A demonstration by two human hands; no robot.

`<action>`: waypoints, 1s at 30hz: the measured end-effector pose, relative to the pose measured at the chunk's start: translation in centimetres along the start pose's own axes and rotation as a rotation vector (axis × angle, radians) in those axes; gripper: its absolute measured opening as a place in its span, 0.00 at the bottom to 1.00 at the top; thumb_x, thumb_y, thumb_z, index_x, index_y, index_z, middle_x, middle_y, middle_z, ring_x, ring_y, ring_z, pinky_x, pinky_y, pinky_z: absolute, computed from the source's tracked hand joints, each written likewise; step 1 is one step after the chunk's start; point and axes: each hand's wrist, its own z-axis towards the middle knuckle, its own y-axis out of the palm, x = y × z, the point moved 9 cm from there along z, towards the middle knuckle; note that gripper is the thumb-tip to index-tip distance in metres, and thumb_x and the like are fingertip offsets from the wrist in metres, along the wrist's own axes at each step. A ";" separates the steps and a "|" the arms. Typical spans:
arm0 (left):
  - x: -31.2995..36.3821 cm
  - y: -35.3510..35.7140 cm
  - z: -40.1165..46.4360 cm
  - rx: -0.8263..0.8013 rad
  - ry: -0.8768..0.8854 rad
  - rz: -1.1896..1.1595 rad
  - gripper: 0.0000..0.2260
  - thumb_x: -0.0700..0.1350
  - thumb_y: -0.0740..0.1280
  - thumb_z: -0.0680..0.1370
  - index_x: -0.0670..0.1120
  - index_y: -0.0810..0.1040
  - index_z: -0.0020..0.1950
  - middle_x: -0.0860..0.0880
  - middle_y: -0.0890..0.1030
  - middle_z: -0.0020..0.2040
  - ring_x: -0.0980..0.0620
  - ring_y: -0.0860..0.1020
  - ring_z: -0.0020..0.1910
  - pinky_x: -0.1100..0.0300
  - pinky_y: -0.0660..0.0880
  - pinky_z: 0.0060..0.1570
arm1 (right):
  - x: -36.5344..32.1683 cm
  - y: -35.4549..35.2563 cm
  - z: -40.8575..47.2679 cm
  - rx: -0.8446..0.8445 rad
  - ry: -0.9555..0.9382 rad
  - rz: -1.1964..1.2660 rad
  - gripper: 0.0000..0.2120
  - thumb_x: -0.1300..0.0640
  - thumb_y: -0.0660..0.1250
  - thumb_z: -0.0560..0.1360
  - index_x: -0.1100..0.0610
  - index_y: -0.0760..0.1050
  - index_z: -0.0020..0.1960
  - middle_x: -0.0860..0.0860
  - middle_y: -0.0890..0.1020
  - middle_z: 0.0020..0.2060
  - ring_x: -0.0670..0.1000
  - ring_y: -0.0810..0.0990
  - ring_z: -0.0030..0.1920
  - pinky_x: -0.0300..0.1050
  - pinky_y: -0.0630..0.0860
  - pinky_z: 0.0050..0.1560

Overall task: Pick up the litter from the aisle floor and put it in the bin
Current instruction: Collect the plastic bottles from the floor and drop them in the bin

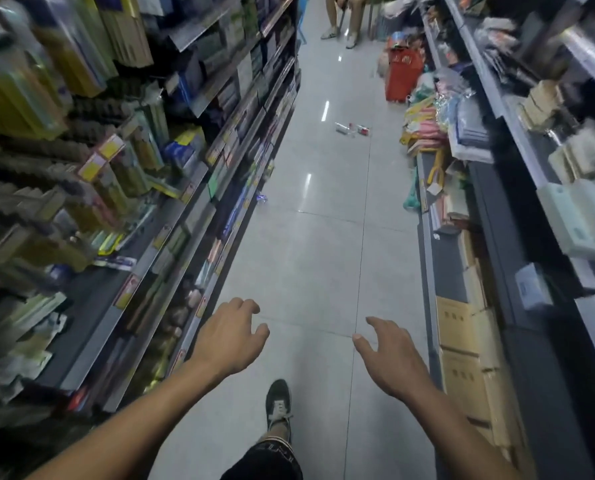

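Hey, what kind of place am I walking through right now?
Most likely a shop aisle, perhaps a small supermarket. Packed shelves with price tags line both sides of a tiled floor, and a red shopping basket stands further down. Both hands, left and right, are empty.

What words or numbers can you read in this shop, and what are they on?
None can be read.
Price tags on the left shelf edges: print is there, but too blurred.
Packets on the left shelves: labels blurred.
Brown boxes low on the right: dark marks, too small to read.
Litter on the aisle floor: too far off and too small.
Red basket: white mark, unreadable.
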 end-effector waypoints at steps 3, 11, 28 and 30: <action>0.3 -1.9 6.1 -0.009 0.019 -0.008 0.20 0.57 0.60 0.79 0.51 0.74 0.69 0.52 0.76 0.65 0.51 0.74 0.62 0.53 0.73 0.54 | -1.2 -1.0 4.4 -0.022 0.055 -0.003 0.28 0.39 0.56 0.82 0.49 0.62 0.78 0.47 0.67 0.75 0.50 0.63 0.75 0.50 0.67 0.70; 2.6 -4.9 21.3 -0.067 0.102 -0.012 0.21 0.57 0.59 0.79 0.50 0.74 0.68 0.52 0.76 0.65 0.50 0.73 0.63 0.53 0.74 0.56 | -2.7 -4.0 14.6 0.006 0.153 0.029 0.28 0.38 0.57 0.81 0.48 0.63 0.77 0.45 0.68 0.74 0.49 0.64 0.74 0.49 0.68 0.68; 16.5 -7.4 48.6 -0.067 0.194 0.071 0.21 0.57 0.59 0.78 0.52 0.73 0.69 0.54 0.75 0.65 0.52 0.73 0.63 0.54 0.74 0.55 | 1.5 -15.4 38.9 0.061 0.204 0.157 0.28 0.38 0.56 0.81 0.47 0.62 0.77 0.44 0.67 0.74 0.49 0.62 0.74 0.48 0.65 0.70; 17.5 -7.6 51.6 -0.064 0.178 0.069 0.21 0.58 0.58 0.78 0.53 0.73 0.68 0.54 0.75 0.65 0.53 0.73 0.63 0.55 0.74 0.56 | 1.5 -17.7 42.7 0.062 0.186 0.165 0.28 0.38 0.56 0.81 0.47 0.62 0.77 0.43 0.67 0.74 0.48 0.62 0.74 0.48 0.66 0.68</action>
